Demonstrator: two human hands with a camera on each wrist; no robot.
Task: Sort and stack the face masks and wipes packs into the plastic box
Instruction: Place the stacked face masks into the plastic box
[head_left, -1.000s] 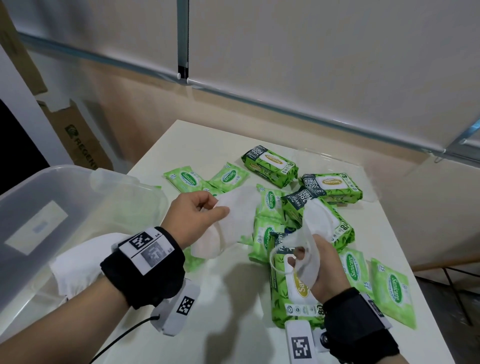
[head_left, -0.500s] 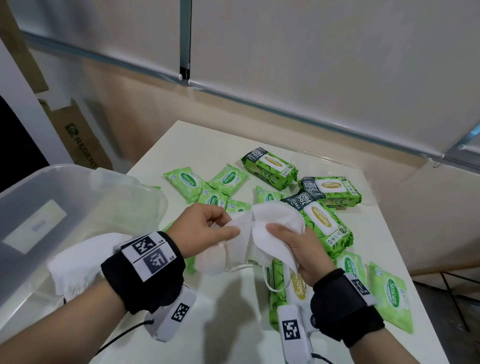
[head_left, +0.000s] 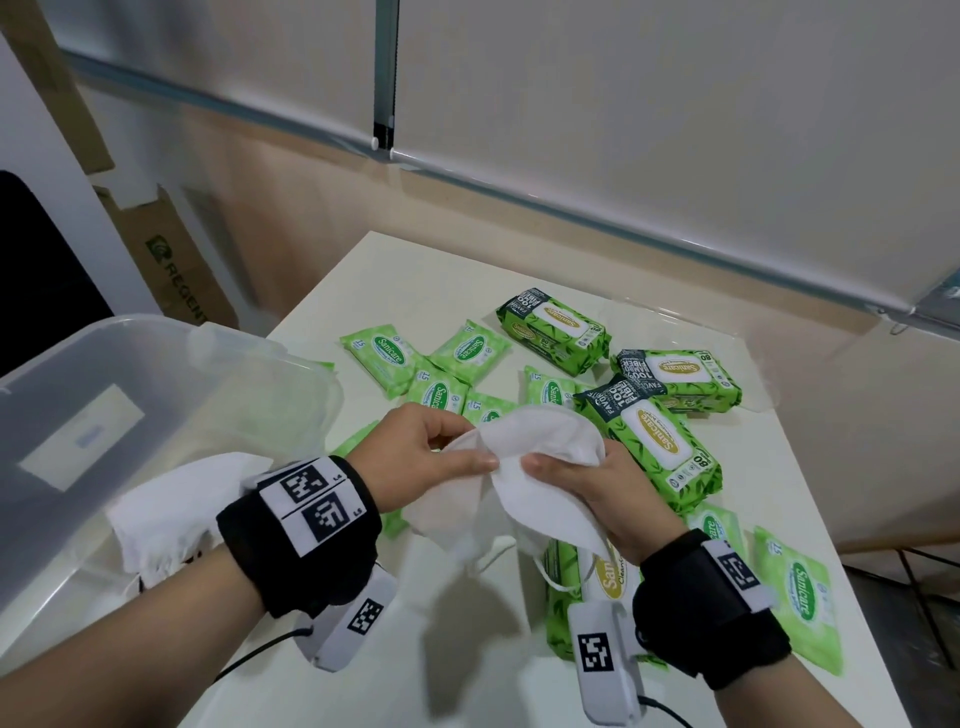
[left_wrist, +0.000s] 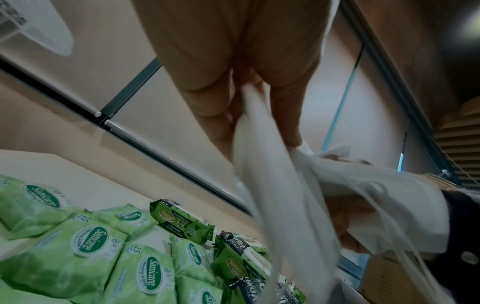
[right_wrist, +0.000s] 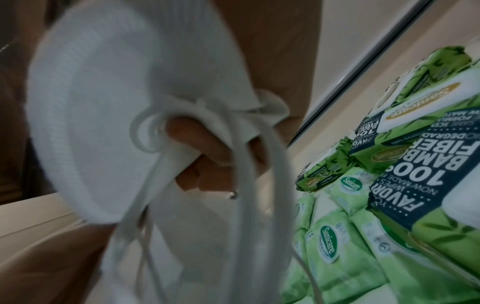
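From the head view, the left hand (head_left: 415, 457) and right hand (head_left: 597, 493) pinch white face masks (head_left: 540, 467) together above the table (head_left: 363, 291); wipes packs (head_left: 649, 441) lie at 1 o'clock, the plastic box (head_left: 130, 395) at 9.

From the left wrist, curled fingers (left_wrist: 285, 115) clamp the mask cloth.

From the right wrist, fingers (right_wrist: 197, 133) grip a mask among its loops.

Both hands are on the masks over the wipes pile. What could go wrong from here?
The ear loops dangle loose below the white face masks and might snag a large wipes pack underneath. The left hand only pinches an edge, so a mask could slip when carried to the plastic box.
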